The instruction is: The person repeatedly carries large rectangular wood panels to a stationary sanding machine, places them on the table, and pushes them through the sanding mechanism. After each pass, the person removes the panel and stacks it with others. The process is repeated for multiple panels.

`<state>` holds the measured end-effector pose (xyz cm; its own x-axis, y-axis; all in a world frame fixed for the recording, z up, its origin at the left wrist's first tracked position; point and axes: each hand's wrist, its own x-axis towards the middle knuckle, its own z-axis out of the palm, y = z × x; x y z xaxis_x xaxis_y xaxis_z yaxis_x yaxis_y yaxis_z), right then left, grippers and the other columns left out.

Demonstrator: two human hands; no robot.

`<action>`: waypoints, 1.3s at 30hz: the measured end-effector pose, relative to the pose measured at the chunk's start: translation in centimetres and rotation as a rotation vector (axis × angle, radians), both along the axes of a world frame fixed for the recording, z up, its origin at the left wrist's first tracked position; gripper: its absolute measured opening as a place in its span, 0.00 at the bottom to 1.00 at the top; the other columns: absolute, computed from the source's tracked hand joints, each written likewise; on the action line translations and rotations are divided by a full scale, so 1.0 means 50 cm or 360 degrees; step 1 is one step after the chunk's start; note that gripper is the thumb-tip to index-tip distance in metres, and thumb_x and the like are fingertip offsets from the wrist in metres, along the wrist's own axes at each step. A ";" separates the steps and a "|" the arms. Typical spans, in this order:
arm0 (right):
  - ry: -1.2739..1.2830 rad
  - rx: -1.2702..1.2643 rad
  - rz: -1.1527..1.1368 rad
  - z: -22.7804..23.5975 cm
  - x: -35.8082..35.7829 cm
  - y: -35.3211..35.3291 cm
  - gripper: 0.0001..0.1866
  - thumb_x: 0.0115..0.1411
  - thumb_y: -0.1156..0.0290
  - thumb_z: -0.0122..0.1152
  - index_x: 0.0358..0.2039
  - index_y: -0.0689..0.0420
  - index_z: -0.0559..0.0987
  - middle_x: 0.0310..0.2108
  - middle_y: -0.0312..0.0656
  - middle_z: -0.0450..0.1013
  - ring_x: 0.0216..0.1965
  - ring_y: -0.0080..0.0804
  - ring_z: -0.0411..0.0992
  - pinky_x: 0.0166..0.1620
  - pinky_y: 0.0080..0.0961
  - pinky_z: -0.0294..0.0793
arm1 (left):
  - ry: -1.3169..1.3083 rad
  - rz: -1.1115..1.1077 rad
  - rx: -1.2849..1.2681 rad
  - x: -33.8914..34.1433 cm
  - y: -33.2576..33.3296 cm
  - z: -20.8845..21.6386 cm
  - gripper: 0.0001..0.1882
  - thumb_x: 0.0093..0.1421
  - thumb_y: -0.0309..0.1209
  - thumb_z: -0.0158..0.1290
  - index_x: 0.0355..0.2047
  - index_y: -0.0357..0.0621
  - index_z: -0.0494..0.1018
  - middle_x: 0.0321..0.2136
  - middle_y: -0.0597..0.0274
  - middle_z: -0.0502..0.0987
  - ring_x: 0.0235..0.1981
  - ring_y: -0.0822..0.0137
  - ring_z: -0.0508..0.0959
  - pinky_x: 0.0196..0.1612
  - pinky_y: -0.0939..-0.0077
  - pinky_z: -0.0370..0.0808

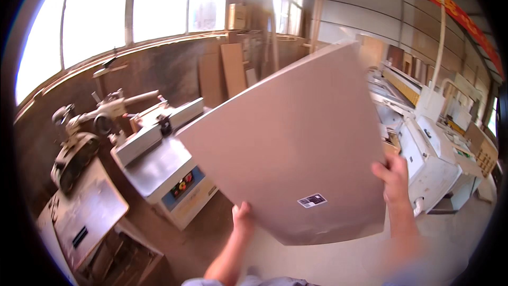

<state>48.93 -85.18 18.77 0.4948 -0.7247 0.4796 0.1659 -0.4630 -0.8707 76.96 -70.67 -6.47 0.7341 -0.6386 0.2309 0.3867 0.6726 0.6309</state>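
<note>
A large flat panel [301, 132], pinkish grey with a small printed label [312, 200] low on its face, is held up in front of me, tilted, and fills the middle of the view. My left hand [243, 218] grips its lower left edge with the thumb on the near face. On its right edge my right hand [394, 177] is closed, thumb also on the face. The other fingers of both hands are mostly hidden behind the board. The panel covers whatever lies straight ahead.
At left stands a woodworking machine with a metal table [156, 172], a fence and coloured buttons. Nearer is a wooden-topped bench [90, 212] beside a jointed machine arm [114, 108]. Large white machinery [423, 148] lines the right. Boards [233, 69] lean against the far wall below windows.
</note>
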 end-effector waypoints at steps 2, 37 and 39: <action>0.0339 -0.0374 0.0064 0.058 0.086 -0.054 0.18 0.52 0.69 0.65 0.41 0.67 0.76 0.35 0.37 0.75 0.36 0.23 0.72 0.42 0.22 0.70 | 0.0291 -0.0023 -0.0030 0.022 -0.069 -0.032 0.39 0.48 0.53 0.64 0.56 0.47 0.66 0.54 0.62 0.70 0.57 0.56 0.67 0.61 0.56 0.62; 0.0370 0.1179 0.0707 -0.574 0.856 -1.156 0.19 0.57 0.61 0.60 0.33 0.69 0.79 0.31 0.47 0.77 0.32 0.37 0.76 0.39 0.31 0.75 | 0.0362 0.1029 0.0586 0.246 -0.190 -0.269 0.23 0.55 0.42 0.61 0.39 0.30 0.76 0.31 0.57 0.79 0.31 0.70 0.78 0.32 0.78 0.74; 0.0646 0.1002 0.0742 -0.590 1.004 -1.163 0.17 0.56 0.62 0.61 0.25 0.67 0.78 0.26 0.42 0.75 0.26 0.31 0.72 0.31 0.28 0.71 | 0.0588 0.0941 0.0516 0.231 -0.186 -0.303 0.25 0.54 0.41 0.61 0.41 0.29 0.74 0.34 0.57 0.79 0.33 0.69 0.77 0.35 0.79 0.74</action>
<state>99.11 -143.34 -10.75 0.8515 -0.4770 -0.2176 -0.1592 0.1602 -0.9742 88.53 -79.99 -21.59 0.9675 -0.1098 -0.2276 0.2443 0.6367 0.7314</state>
